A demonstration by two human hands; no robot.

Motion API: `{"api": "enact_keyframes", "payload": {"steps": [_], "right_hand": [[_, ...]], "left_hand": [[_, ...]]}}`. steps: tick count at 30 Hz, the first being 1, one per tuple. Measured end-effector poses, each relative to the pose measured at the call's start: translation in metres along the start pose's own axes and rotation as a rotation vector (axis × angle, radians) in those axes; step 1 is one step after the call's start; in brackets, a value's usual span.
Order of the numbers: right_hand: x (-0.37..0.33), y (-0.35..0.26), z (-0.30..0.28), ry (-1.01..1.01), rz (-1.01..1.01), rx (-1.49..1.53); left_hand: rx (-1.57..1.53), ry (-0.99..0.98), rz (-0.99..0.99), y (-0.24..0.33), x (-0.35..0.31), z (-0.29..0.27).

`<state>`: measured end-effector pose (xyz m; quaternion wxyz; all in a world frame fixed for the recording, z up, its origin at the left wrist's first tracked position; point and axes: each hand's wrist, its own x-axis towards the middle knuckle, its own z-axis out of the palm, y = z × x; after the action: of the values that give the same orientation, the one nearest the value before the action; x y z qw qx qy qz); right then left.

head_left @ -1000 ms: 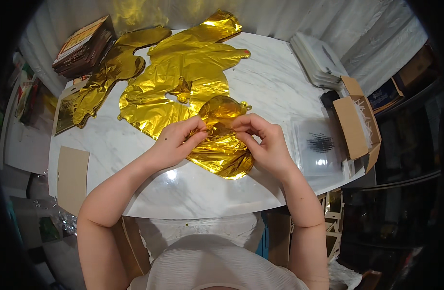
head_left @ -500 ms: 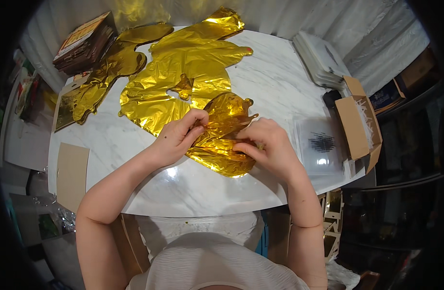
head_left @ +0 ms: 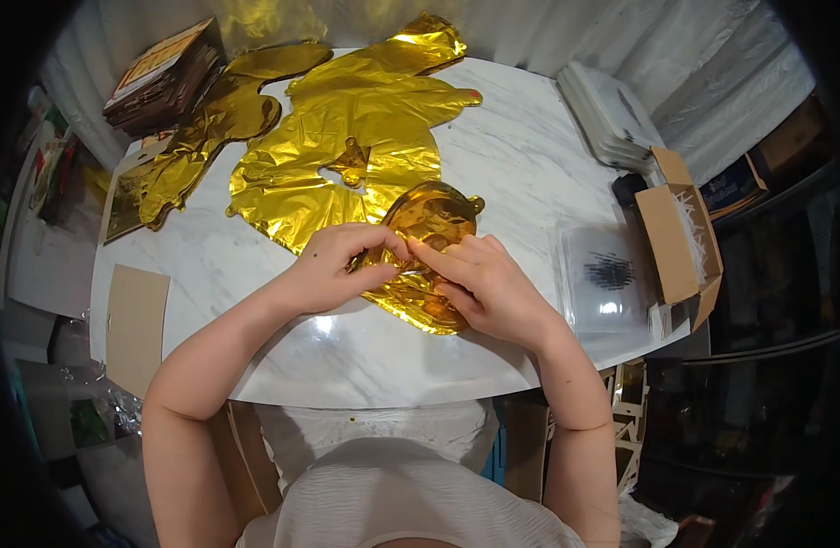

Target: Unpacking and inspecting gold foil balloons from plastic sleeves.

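Near the front middle of the white marbled table lies a flat gold foil balloon (head_left: 431, 212), partly folded over. My left hand (head_left: 333, 267) pinches its left side, thumb and fingers closed on the foil. From the right, my right hand (head_left: 493, 285) presses bent fingers onto the same foil, its fingertips close to those of my left hand. The spot between the fingertips is partly hidden. Behind my hands a larger gold foil balloon (head_left: 360, 123) is spread flat, with a hole near its middle. Farther left lie more gold foil balloons (head_left: 242, 110).
A stack of packages (head_left: 159, 87) stands at the back left, and a cardboard piece (head_left: 137, 318) lies front left. On the right are clear plastic bags (head_left: 607, 269), an open cardboard box (head_left: 671, 242) with white contents, and stacked clear packs (head_left: 607, 114).
My right hand has moved left, toward my left hand. The foil's upper part now lies rounder and flatter, and my left hand sits slightly lower.
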<state>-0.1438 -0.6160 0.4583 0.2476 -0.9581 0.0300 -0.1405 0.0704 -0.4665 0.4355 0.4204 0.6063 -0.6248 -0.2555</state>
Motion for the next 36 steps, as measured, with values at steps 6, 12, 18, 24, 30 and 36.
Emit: {"api": "enact_keyframes", "payload": {"steps": [6, 12, 18, 24, 30, 36], "right_hand": [[0.001, -0.002, -0.004, -0.090, 0.018, 0.145], [0.003, -0.009, -0.005, -0.129, -0.023, 0.245], [-0.002, 0.002, -0.006, 0.044, 0.005, 0.216], [0.003, 0.009, 0.008, 0.063, 0.116, 0.132], [0.009, 0.010, 0.015, 0.158, 0.040, 0.103], [0.010, 0.000, 0.010, 0.253, 0.037, 0.138]], "left_hand": [[0.093, -0.004, 0.079, -0.011, -0.002, 0.003], [0.080, 0.067, 0.028, -0.001, 0.001, 0.005], [-0.046, 0.053, -0.233, 0.004, 0.001, 0.003], [0.011, 0.058, 0.074, -0.011, 0.000, 0.007], [0.080, 0.032, 0.067, -0.006, -0.001, 0.004], [0.073, 0.013, 0.059, -0.009, 0.000, 0.005]]}}
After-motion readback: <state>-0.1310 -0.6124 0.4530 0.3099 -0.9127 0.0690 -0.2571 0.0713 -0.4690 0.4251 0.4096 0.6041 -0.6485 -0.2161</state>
